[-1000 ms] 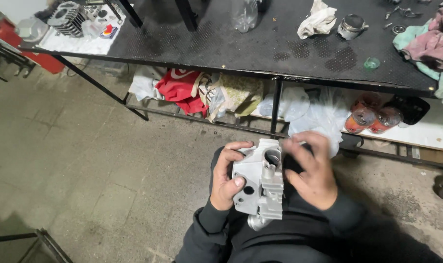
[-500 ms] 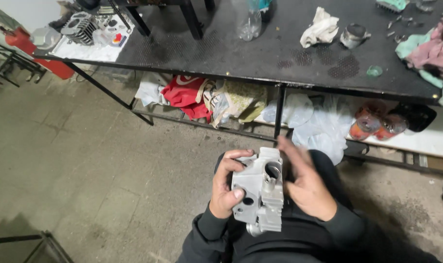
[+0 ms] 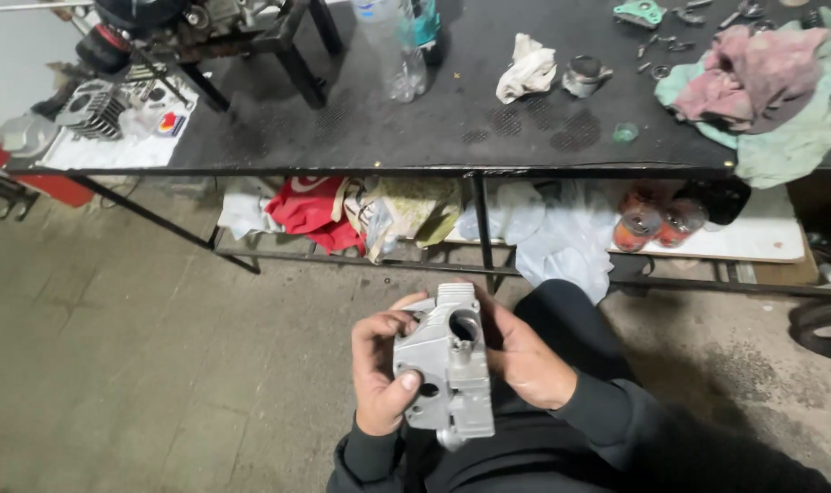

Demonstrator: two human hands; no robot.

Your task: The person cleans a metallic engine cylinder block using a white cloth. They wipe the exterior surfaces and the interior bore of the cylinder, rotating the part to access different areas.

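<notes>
A grey cast-metal engine part point(image 3: 447, 365) stands upright, long axis vertical, clamped between the left hand point(image 3: 379, 374) and right hand point(image 3: 525, 361), below the black workbench point(image 3: 433, 119).

From my feed I look down on a grey concrete floor point(image 3: 114, 365), stained and scuffed. A long black workbench point(image 3: 433, 119) on a dark metal frame crosses the top, with a lower shelf point(image 3: 388, 260) stuffed with red and pale rags. A clear plastic bottle point(image 3: 388, 46), crumpled cloths point(image 3: 753, 73) and small metal parts lie on the benchtop. A pale wall point(image 3: 14, 55) shows at upper left.
</notes>
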